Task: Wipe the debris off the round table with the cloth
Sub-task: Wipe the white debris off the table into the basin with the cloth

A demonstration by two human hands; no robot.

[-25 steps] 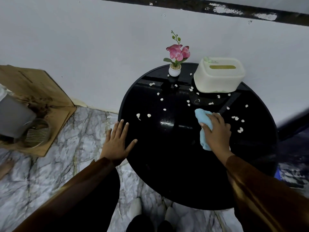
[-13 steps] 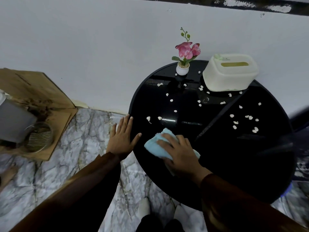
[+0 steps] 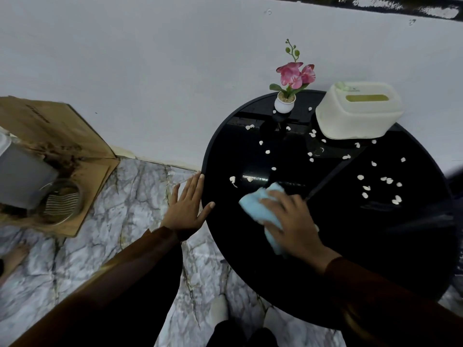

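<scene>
At centre right of the frame, the right hand (image 3: 294,221) presses the light blue cloth (image 3: 260,211) flat on the black round table (image 3: 375,259). White debris (image 3: 365,187) dots the table above it. The left hand (image 3: 186,209), fingers spread and empty, rests at the table's left edge.

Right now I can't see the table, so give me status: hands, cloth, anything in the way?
Right hand presses cloth flat. Left hand open at table edge. Crumbs remain; flowerpot, box behind.
</scene>
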